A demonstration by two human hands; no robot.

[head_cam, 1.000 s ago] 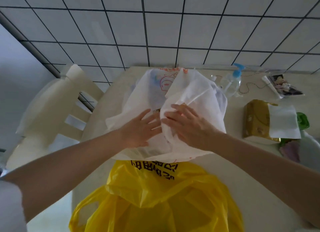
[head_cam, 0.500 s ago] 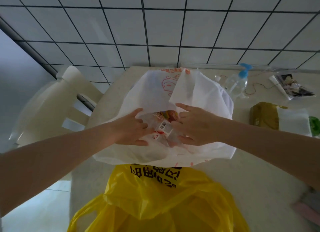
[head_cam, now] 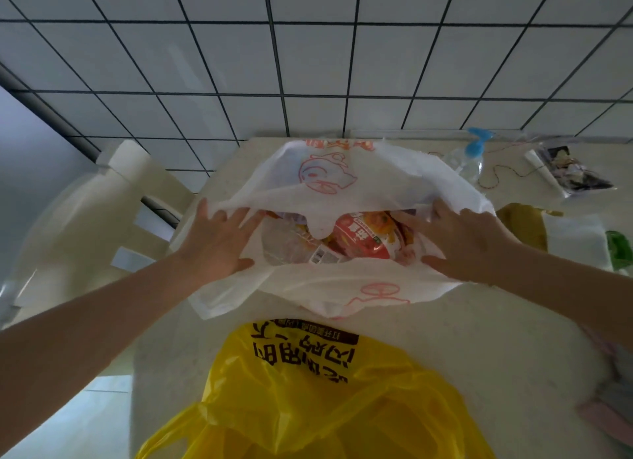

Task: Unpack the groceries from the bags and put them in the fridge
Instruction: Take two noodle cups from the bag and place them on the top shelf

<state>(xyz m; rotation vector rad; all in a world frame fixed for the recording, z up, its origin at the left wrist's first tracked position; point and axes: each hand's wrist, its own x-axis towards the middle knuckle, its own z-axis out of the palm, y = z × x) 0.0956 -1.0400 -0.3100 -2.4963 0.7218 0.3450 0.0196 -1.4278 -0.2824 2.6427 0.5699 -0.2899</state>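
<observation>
A white bag [head_cam: 342, 171] with red print lies on the table [head_cam: 479, 338], its mouth pulled wide. My left hand [head_cam: 219, 246] presses the left side of the opening outward with spread, straight fingers. My right hand [head_cam: 469, 243] does the same on the right side, fingers reaching under the upper flap. Inside the bag show a red-labelled food pack [head_cam: 363, 243] and a clear plastic pack [head_cam: 287, 249] with a barcode. A yellow plastic bag [head_cam: 308, 407] with black print lies nearer to me. No fridge is in view.
A pale chair [head_cam: 102, 201] stands left of the table. Behind the white bag is a clear bottle with a blue pump [head_cam: 469, 157]; a clear packet [head_cam: 568, 171] lies at the back right. An olive tissue pack [head_cam: 520, 225] sits to the right. A tiled wall is behind.
My hands have moved apart from the bag's middle to its two sides, spreading the mouth wide. The red-labelled pack inside has come into view.
</observation>
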